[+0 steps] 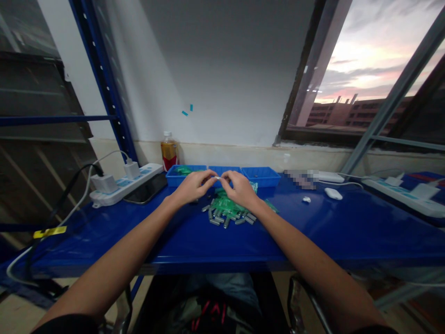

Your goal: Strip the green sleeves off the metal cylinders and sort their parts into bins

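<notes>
The piece point(218, 177), small and pale, sits in the air between your two hands, just above the near edge of the middle tray point(227, 170) and over the far side of the pile. Your left hand point(193, 186) pinches one end of it with thumb and forefinger nearly closed, the other fingers curled under. Your right hand point(239, 189) meets it from the other end with the same tight pinch. Gripping it at both ends likely keeps so small a thing steady and lets you see its middle. What exactly it is cannot be told at this size. Right under your wrists lie the green boards point(225, 205) in a loose heap, with short metal shells point(222, 220) spilled along the near edge, all close enough that either hand could drop onto them without a reach. Behind stand three trays in a row, touching side by side: the left tray point(181, 176) has green parts in it, and the right tray point(262, 176) looks almost bare. They sit at the back of the table point(330, 232), past the pile, so the space in front stays open for your forearms. Further left are a bottle point(168, 152), a power strip point(121, 185) and a phone point(146, 192), well apart from your hands. To the right lies a white mouse point(333, 193).
</notes>
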Available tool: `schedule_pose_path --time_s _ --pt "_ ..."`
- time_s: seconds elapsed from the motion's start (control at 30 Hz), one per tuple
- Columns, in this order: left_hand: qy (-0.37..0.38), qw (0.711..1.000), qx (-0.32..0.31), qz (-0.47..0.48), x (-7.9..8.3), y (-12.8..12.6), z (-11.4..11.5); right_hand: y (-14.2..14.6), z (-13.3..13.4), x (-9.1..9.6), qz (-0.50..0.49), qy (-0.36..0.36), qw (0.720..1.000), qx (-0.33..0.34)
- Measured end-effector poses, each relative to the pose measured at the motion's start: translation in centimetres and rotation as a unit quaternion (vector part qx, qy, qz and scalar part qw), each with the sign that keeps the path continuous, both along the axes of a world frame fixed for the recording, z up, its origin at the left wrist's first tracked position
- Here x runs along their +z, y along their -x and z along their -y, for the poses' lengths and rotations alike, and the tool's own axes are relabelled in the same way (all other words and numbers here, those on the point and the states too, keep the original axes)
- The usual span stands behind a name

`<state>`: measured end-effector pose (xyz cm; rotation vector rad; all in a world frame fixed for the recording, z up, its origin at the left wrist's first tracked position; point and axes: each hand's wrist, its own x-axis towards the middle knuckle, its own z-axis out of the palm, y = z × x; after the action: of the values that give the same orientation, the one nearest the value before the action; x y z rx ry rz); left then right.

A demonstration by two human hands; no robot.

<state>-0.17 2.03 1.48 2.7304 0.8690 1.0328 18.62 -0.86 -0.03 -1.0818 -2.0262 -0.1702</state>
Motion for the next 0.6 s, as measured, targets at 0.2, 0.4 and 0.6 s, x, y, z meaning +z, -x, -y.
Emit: schedule_pose_path --time_s 0.2,0.4,0.6 --pt "-0.008 1.000 -0.011 -0.005 -0.19 -0.12 0.02 0.04 0.05 -0.08 0.015 0.020 1.000 -0.006" --pt "-0.015 1.000 0.021 -0.003 0.07 0.03 -0.06 0.12 0.14 -0.18 -0.005 0.017 1.000 0.025" --pt "-0.004 1.000 0.015 -0.019 0.05 -0.17 -0.12 0.28 0.34 0.07 0.015 -0.008 0.999 0.039"
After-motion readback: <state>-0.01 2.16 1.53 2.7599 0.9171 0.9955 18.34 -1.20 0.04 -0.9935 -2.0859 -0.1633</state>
